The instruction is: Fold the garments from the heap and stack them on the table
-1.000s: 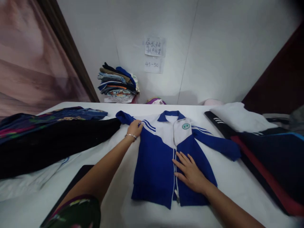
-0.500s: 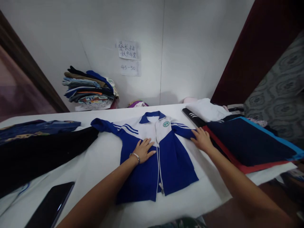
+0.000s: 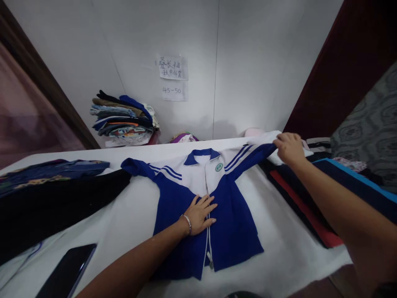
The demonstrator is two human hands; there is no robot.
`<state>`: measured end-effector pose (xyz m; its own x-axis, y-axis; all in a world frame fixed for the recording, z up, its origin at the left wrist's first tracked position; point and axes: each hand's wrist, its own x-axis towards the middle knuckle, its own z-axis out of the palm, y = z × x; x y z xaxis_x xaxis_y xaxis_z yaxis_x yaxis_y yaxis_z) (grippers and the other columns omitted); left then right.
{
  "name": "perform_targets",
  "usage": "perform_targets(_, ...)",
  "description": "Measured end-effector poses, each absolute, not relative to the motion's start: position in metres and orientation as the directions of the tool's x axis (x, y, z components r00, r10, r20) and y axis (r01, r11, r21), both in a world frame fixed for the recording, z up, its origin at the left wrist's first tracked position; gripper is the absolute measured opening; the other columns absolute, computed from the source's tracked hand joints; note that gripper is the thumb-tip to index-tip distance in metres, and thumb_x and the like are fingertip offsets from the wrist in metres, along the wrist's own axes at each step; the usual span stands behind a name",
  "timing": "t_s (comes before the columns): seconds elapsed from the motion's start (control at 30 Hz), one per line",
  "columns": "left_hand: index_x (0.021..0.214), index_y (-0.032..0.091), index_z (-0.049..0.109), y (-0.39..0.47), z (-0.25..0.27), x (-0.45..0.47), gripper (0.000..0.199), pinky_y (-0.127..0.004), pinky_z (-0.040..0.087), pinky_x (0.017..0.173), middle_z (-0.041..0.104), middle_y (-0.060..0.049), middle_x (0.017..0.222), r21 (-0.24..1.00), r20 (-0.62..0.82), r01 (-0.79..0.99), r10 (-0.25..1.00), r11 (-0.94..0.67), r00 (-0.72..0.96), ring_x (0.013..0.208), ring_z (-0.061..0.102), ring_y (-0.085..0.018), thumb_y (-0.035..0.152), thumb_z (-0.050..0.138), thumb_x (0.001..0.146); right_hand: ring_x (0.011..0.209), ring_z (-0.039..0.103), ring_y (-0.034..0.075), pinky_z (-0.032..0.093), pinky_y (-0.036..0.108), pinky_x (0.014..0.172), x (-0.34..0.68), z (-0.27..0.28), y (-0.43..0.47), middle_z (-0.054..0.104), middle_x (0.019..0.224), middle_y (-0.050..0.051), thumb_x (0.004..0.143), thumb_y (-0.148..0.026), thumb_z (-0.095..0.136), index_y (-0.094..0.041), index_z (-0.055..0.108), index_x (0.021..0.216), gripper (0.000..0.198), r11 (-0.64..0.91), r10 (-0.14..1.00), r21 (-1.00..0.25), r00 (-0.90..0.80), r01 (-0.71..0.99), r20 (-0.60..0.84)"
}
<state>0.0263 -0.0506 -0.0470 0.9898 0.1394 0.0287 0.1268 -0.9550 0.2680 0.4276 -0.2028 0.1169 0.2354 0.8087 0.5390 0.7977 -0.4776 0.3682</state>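
A blue and white zip-up jacket (image 3: 235, 223) lies face up on the white table (image 3: 130, 211), collar toward the wall. My left hand (image 3: 200, 213) presses flat on its front, across the zipper, fingers spread; a bracelet sits on that wrist. My right hand (image 3: 288, 149) grips the end of the jacket's right-side sleeve (image 3: 248, 157) and holds it stretched out over the dark clothes at the right. The other sleeve (image 3: 139, 167) lies out toward the left.
Black and patterned garments (image 3: 58, 194) cover the table's left part. A dark phone (image 3: 66, 271) lies at the near left. Dark blue and red clothing (image 3: 313, 203) is at the right. A stack of folded clothes (image 3: 124, 120) stands by the wall under paper notes (image 3: 173, 68).
My right hand went from resting on the right sleeve to gripping its end and pulling it out to the right. My left hand slid slightly down onto the zipper.
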Motion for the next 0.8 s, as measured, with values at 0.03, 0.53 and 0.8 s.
perform_targets(0.03,0.145,0.029,0.037,-0.049,-0.049,0.026,0.058,-0.059,0.01,0.114,0.028,-0.008,0.156,0.264,0.036,0.123,0.138,-0.957,0.99,0.144,0.021,-0.03,0.053,0.041,0.092,0.119,0.044,0.034,0.031,0.051,0.096,0.441,0.123,-0.202,0.058,0.125,0.016,0.08,-0.008,0.047,-0.015,0.071,0.1,0.032,-0.514,0.772,0.374,0.227,0.772,0.594)
perform_targets(0.53,0.142,0.025,0.042,-0.054,-0.037,0.029,0.056,-0.062,0.015,0.113,0.033,-0.011,0.154,0.27,0.022,0.139,0.15,-0.953,0.988,0.143,0.025,-0.031,0.05,0.045,0.091,0.119,0.056,0.025,0.043,0.045,0.104,0.349,-0.055,-0.177,0.064,0.125,0.01,0.081,-0.019,0.05,-0.02,0.07,0.11,0.035,-0.24,0.908,-0.349,0.336,0.906,0.249)
perform_targets(0.8,0.137,0.023,0.048,-0.051,-0.023,0.023,0.057,-0.055,0.026,0.112,0.042,-0.012,0.148,0.421,0.027,0.177,0.208,-0.89,0.978,0.138,0.036,-0.029,0.041,0.06,0.084,0.122,0.054,0.026,0.041,0.048,0.107,0.309,-0.057,-0.23,0.061,0.129,0.012,0.084,-0.029,0.052,-0.02,0.069,0.111,0.033,-0.216,0.826,-0.583,0.465,0.783,0.317)
